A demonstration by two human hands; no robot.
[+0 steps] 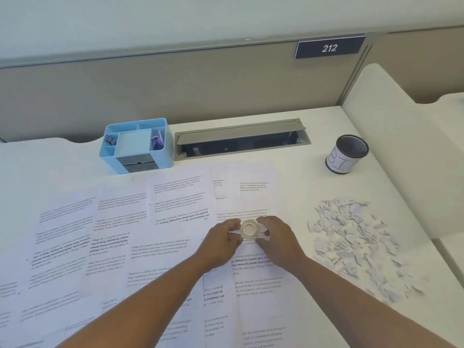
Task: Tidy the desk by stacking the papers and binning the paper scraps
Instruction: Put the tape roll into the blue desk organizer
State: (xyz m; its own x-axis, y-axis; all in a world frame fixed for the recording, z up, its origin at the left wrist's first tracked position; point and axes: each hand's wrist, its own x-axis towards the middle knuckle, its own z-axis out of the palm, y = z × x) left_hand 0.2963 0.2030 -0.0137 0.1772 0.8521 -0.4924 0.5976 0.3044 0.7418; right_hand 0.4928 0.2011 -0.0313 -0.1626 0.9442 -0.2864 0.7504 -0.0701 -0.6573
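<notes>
Gripping one tape roll (249, 229), two hands (251, 238)

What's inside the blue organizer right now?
The blue organizer shows metal binder clips in a left slot, another clip with something purple on the right, and a pale central tray. Its walls hide the compartment bottoms.

An office workstation, seen from above. A beige partition panel (175, 91) is enclosing the white desk (313, 177) and carrying a numbered plate reading 212 (329, 48). A hinged cable tray (242, 139) is lying open in the desktop. A blue desk organiser (136, 145), a mesh pen cup (347, 154) and printed papers (120, 234) are occupying the surface.
</notes>
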